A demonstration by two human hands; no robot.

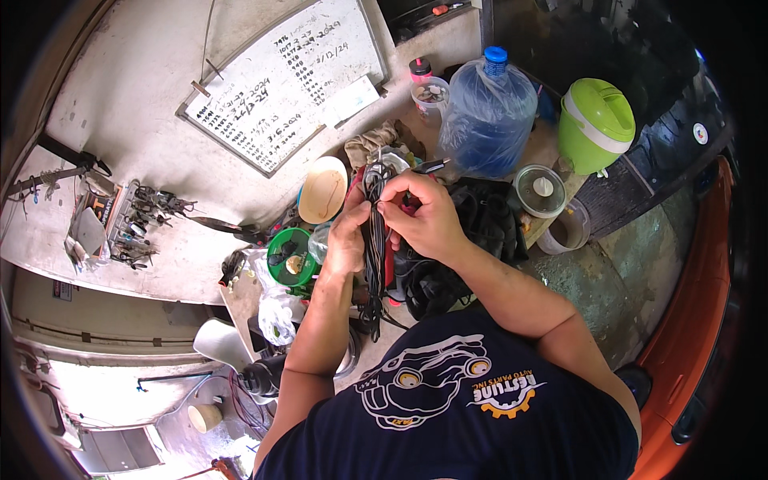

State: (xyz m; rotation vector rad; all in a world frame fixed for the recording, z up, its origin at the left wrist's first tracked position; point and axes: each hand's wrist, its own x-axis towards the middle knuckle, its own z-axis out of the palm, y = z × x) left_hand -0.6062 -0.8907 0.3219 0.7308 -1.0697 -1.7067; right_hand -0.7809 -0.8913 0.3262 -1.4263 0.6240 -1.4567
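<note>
A long bundle of dark cable, folded into loops, hangs between my hands over the cluttered table. My left hand is closed round its upper part from the left side. From the right, my right hand pinches at the bundle near its top with thumb and fingertips; whether a cable end or a tie is in the pinch is hidden. Just beyond the fingers, a dark piece with a pale metal tip sticks out to the right. Something red shows behind the bundle.
Left of my hands are a tan oval container and a green basket. A black bag lies to the right. Further right stand a large blue water jug, a green cooler and a lidded round container.
</note>
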